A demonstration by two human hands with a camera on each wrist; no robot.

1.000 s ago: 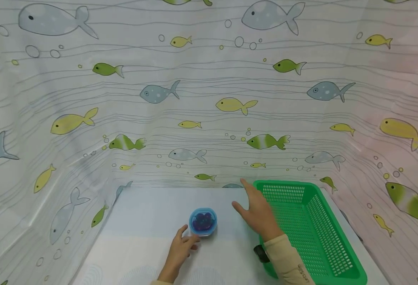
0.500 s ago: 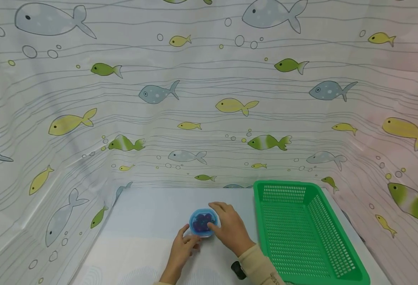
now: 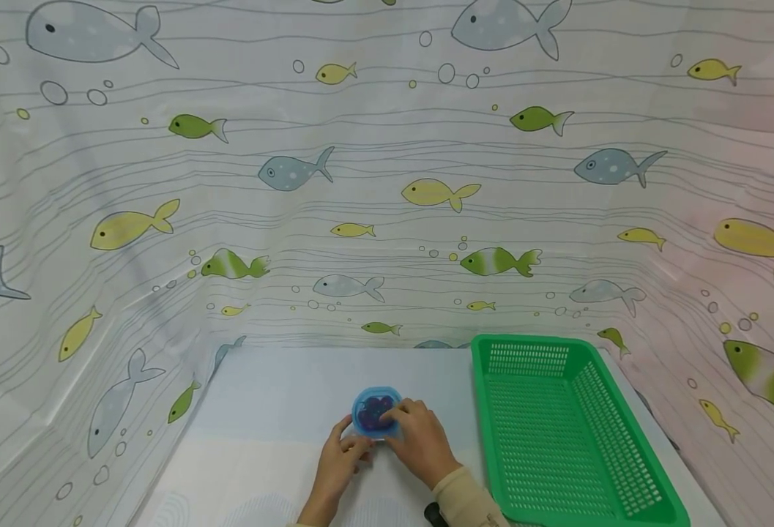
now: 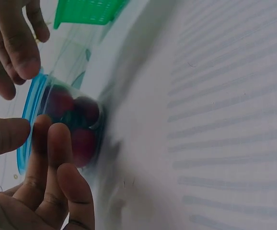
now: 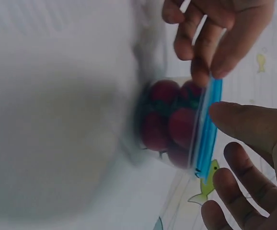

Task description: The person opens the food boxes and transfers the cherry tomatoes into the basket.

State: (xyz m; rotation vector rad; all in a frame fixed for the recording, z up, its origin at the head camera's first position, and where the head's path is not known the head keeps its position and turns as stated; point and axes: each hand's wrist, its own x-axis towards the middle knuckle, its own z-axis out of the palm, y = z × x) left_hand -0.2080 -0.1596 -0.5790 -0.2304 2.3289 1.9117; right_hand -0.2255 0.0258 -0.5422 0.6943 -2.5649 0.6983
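Observation:
A small clear food container (image 3: 376,413) with a blue lid (image 5: 208,129) stands on the table, holding several round red fruits (image 5: 169,122) with green bits that look like small tomatoes. From the front left, my left hand (image 3: 339,461) pinches its rim, the thumb at the lid and fingertips against the clear side. My right hand (image 3: 419,443) reaches over from the right. In the right wrist view its thumb touches the lid's edge, while the other fingers are spread, relaxed, beyond the lid.
A green plastic basket (image 3: 482,424) with slotted walls stands at the right of the white table (image 3: 281,388). Behind and on both sides hangs a fish-print sheet (image 3: 387,219). A dark band (image 3: 434,514) shows by the right sleeve (image 3: 469,498).
My right hand has come left from above the basket's edge to the container's lid, its fingers now drawn in closer. The left hand and container have hardly moved.

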